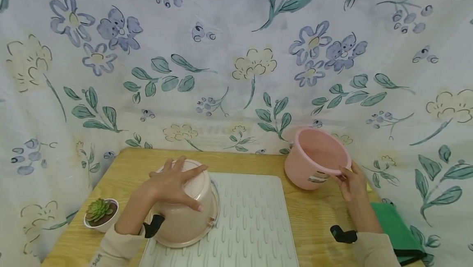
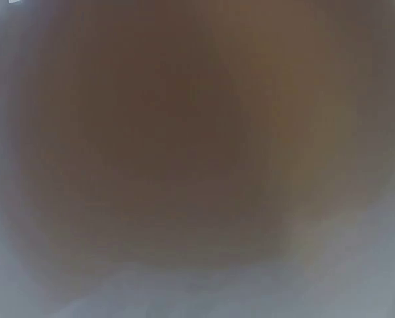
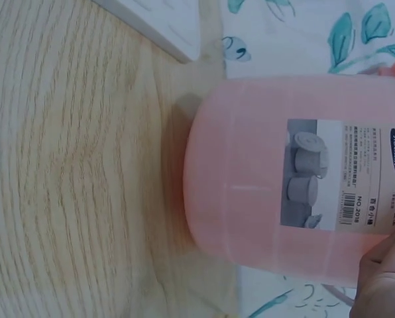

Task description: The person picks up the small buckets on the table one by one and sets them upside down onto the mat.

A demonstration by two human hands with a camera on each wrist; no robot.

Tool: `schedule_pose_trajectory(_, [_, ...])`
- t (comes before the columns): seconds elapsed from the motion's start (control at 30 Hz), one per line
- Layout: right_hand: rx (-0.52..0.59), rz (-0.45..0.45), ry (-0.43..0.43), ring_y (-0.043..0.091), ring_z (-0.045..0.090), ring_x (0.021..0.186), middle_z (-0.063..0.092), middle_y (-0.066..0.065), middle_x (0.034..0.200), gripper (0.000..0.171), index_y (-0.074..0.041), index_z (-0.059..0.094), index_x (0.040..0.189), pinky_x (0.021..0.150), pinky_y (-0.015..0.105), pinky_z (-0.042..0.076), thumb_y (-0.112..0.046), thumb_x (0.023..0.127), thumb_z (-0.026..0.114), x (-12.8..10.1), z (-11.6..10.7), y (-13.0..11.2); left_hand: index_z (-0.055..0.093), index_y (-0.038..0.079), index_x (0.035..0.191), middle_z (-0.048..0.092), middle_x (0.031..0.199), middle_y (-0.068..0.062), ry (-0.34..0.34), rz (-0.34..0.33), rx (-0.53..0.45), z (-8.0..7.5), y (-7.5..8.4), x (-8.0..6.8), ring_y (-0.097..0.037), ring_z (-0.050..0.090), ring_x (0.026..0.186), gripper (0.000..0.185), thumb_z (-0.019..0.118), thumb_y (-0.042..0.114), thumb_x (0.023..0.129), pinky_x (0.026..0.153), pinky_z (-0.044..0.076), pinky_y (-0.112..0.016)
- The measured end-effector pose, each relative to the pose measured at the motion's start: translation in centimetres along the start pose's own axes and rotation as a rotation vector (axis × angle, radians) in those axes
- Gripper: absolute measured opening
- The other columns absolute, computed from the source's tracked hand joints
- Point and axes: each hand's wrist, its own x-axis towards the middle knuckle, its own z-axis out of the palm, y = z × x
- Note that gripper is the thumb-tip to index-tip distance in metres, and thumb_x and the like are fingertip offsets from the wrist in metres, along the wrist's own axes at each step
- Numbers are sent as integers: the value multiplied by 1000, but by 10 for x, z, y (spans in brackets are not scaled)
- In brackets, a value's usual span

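at the far left a succulent [image 1: 99, 209] sits in a small white pot [image 1: 100, 226] on the wood-grain surface [image 1: 314, 213]. just right of it, the left hand [image 1: 171, 187] lies on top of an upside-down beige bucket [image 1: 177, 222], fingers and thumb spread wide over the upturned base and not curled round anything; the left wrist view is too blurred to add more. the beige bucket stands rim down on the left part of a pale ribbed mat [image 1: 255, 217], its axis roughly upright, directly beneath the left palm. right of the mat, over the bare wood, a pink bucket [image 1: 300, 170] is mouth up but tipped, its axis leaning so that the opening faces toward the person and to the right; whether its base fully rests on the surface i cannot tell. the right hand [image 1: 350, 182] pinches its rim at the near right side, beside a printed label [image 3: 343, 175], so the pink bucket lies to the left of that hand and slightly beyond it. the key relation seems to be between the two buckets: apart across the mat, mouths facing opposite ways, each with its nearer hand already on it. farthest right lies a green item with a black edge [image 1: 395, 228].
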Motion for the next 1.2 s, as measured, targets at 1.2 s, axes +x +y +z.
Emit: schedule_pose_trajectory(1.2, [796, 65, -188, 29, 56, 104, 55, 18, 117, 37, 6, 50, 124, 91, 32, 45, 1, 99, 24, -62, -21, 26, 31, 36, 142, 25, 148, -7, 511, 136, -198, 19, -4, -14, -39, 31, 129, 84, 66, 63, 71, 88, 30, -68])
